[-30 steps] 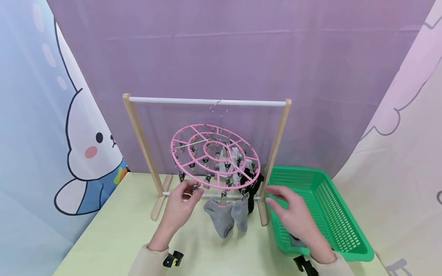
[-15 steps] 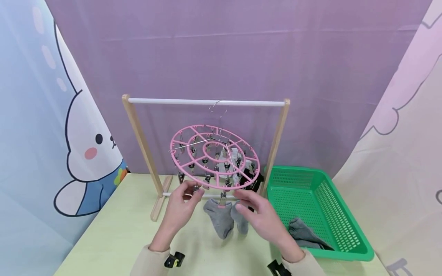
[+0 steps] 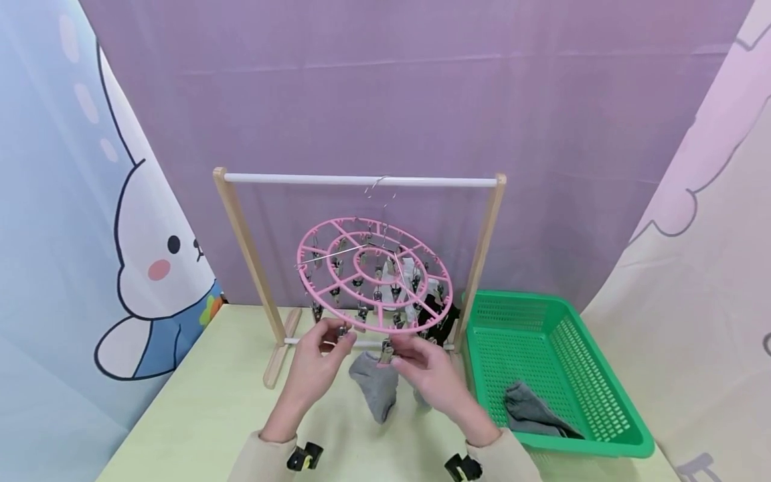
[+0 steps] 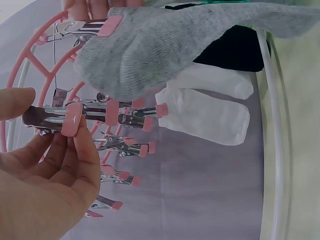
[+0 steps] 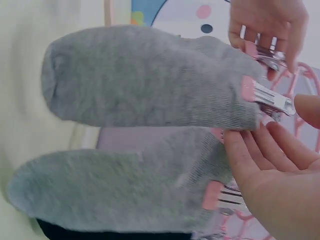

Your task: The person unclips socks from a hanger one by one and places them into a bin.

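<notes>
The grey sock (image 5: 150, 80) hangs cuff up at six o'clock below the pink ring hanger (image 3: 385, 329), held by a pink-tipped clip (image 5: 270, 98). My right hand (image 3: 430, 375) is at that clip, fingers behind the cuff and thumb at the clip's handle end; I cannot tell whether I am squeezing it. At seven o'clock on the ring, my left hand (image 3: 316, 358) pinches a bare clip (image 4: 52, 119) between thumb and fingers. A second grey sock (image 5: 115, 185) hangs at five o'clock, partly behind my right hand in the head view. Beyond it, black cloth (image 4: 232, 50) hangs toward four o'clock, near white socks (image 4: 210, 117).

The hanger hangs tilted from the white bar (image 3: 301, 179) of a wooden-legged stand (image 3: 241, 234) on the worktop (image 3: 181, 408). At four o'clock from the hanger sits a green basket (image 3: 620, 447), with dark grey cloth (image 3: 536, 414) at the basket's seven o'clock. A purple curtain (image 3: 385, 100) rises at twelve; a rabbit-print sheet (image 3: 156, 234) hangs at nine.
</notes>
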Motion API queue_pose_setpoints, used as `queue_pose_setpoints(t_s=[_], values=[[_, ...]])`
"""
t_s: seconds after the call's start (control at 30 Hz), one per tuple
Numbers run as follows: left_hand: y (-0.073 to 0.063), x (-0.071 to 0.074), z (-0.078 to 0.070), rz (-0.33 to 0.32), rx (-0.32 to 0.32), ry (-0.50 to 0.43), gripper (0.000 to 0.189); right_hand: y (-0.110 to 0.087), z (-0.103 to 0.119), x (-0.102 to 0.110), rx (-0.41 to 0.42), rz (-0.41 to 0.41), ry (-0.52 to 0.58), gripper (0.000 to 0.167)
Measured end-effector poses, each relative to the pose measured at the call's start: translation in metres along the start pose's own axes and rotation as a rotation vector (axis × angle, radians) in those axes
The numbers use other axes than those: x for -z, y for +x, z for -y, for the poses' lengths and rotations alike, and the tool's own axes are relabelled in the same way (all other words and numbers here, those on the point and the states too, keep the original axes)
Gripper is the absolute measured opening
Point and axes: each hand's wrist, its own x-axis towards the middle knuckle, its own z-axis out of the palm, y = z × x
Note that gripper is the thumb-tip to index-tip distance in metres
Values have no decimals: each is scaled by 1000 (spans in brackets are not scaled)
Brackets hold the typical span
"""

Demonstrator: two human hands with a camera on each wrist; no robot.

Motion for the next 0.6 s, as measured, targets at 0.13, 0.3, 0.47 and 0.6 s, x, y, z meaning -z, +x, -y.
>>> queue_pose_setpoints(t_s=[0.13, 0.3, 0.47, 0.6], values=[[0, 0, 1, 2, 7, 0, 19, 2, -11, -7, -43, 12, 17, 40], [0, 0, 2, 7, -2, 10, 24, 3, -17, -14, -104, 9, 25, 29], [-2, -1, 1, -16, -15, 36, 30, 1, -20, -16, -128, 6, -6, 21], [-4, -1, -3, -60, -89, 83, 37, -1, -19, -17, -140, 7, -34, 21]])
